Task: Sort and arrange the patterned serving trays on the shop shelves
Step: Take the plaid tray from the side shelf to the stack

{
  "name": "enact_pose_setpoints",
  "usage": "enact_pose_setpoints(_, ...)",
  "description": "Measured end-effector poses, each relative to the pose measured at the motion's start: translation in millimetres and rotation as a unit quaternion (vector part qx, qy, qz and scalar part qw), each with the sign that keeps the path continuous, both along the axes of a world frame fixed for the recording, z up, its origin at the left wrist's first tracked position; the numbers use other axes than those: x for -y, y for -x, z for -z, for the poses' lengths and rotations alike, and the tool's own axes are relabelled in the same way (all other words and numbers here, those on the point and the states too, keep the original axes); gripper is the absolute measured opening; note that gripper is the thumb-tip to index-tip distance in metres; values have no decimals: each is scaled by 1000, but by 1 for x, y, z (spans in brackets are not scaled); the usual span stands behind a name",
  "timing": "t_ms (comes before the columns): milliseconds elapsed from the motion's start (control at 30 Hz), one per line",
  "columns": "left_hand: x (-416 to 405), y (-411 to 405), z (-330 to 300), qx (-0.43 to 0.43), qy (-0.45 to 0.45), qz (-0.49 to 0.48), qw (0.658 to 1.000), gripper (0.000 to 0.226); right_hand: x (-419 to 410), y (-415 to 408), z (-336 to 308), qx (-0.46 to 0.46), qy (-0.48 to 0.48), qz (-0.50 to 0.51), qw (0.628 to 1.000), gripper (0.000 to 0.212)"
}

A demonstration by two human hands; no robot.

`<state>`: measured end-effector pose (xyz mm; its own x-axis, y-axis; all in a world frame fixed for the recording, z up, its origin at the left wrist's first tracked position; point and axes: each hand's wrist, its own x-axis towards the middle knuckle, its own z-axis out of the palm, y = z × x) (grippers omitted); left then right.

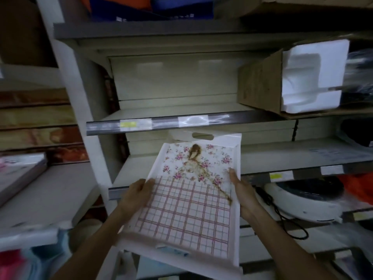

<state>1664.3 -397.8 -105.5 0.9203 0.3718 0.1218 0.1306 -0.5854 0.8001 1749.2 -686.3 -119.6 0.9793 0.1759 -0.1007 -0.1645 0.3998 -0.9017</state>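
I hold a white serving tray (187, 201) in front of the shelves, long side pointing away from me. Its face shows pink flowers at the far end and a pink-and-grey check pattern at the near end; a handle slot is cut in the far rim. My left hand (137, 194) grips its left edge with the thumb on top. My right hand (241, 190) grips its right edge. The tray's far end reaches over the front lip of the middle shelf (282, 158), which looks bare behind it.
The upper shelf (161, 110) carries a cardboard box with white foam packing (298, 77) at the right. A white round appliance with a black cord (302, 201) sits on the lower right shelf. Flat boxes (18, 172) lie on the left unit. A white upright post (66, 81) separates the units.
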Motion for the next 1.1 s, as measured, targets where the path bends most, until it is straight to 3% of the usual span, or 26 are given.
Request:
enact_pose_setpoints(733,-190,276,55,39,75,-201,976,48,-260,163,14,68,126,-170,975,43)
enact_pose_setpoints(900,-237,327,55,58,75,-279,956,45,-328,191,11,56,105,-215,969,40)
enact_pose_setpoints(1100,-285,373,47,79,92,-339,933,48,-406,222,2,105,120,-254,954,33)
